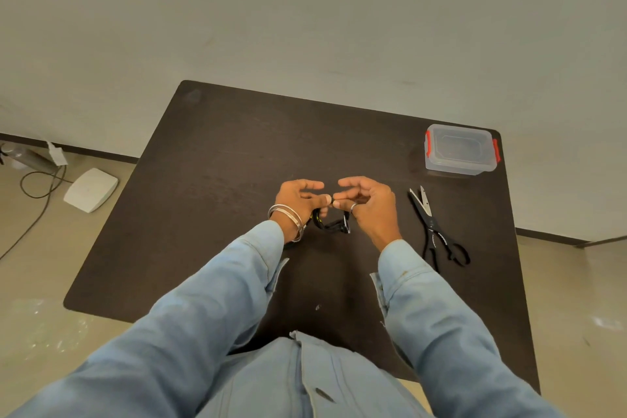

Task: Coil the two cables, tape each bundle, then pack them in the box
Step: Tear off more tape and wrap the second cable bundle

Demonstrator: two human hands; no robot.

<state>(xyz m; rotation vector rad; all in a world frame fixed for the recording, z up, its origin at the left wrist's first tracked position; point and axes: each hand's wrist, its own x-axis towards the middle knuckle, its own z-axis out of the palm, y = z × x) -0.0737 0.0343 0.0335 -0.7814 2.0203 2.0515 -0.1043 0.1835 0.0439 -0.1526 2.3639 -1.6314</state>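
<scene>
A plain, sparsely furnished room, perhaps an office or a lab. A dark table (237,153) stands against a bare pale wall (305,10). On the beige floor (40,282) lie a white flat device (91,189) and a loose cord (37,193).

Box (460,153) far-right on table (220,146); scissors (437,231) in front, hands' right.
</scene>
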